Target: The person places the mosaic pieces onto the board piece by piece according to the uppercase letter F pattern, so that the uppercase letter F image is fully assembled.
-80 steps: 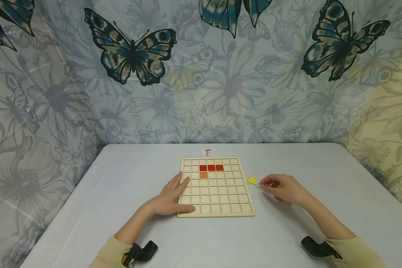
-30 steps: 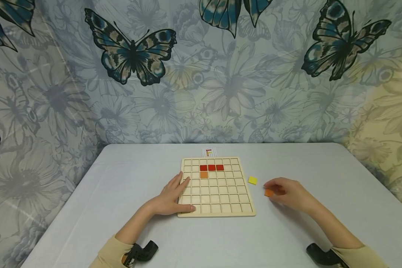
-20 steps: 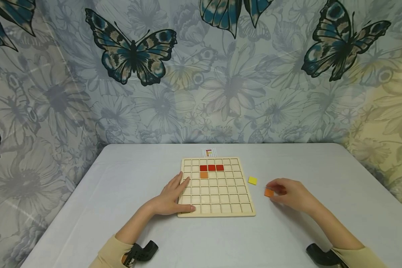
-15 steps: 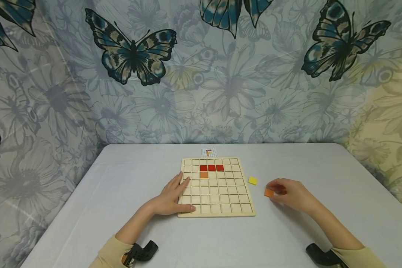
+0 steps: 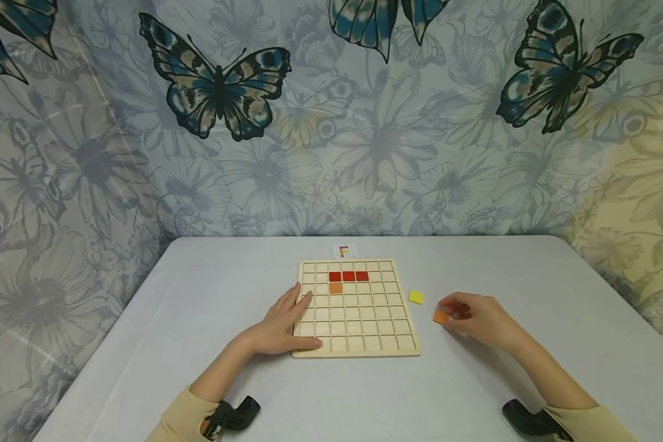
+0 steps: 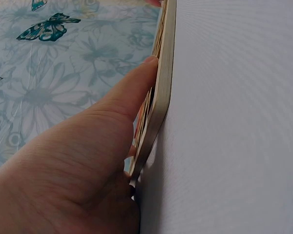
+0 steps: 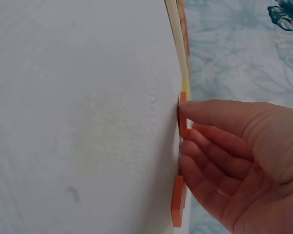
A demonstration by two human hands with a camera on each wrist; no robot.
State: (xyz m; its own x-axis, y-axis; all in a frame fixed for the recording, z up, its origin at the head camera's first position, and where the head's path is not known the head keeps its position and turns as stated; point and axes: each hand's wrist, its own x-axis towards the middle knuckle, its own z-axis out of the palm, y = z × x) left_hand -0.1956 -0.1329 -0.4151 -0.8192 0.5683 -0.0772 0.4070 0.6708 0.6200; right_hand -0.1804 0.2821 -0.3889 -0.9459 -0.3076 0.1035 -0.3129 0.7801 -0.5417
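Observation:
My left hand [image 5: 279, 325] lies spread over the left edge of a wooden grid board [image 5: 361, 330], its thumb along the front left corner. In the left wrist view the thumb [image 6: 136, 83] rests on the board's rim. Three red tiles [image 5: 348, 276] sit in a row on the board, with an orange tile [image 5: 336, 287] below the leftmost. Right of the board, my right hand [image 5: 477, 316] pinches another orange tile [image 5: 441, 316] between thumb and fingers, close over the table. In the right wrist view one more orange tile [image 7: 177, 201] lies under the curled lower fingers.
A yellow tile [image 5: 416, 298] lies between the board and my right hand. Behind the board is a small card [image 5: 345, 251] printed with a coloured grid pattern. The white table [image 5: 243, 270] ends at a butterfly-patterned wall covering [image 5: 364, 184].
My right hand has drawn slightly nearer and an orange tile now shows at its fingertips. In the last half second that tile shifted slightly left. The left hand and board stay put.

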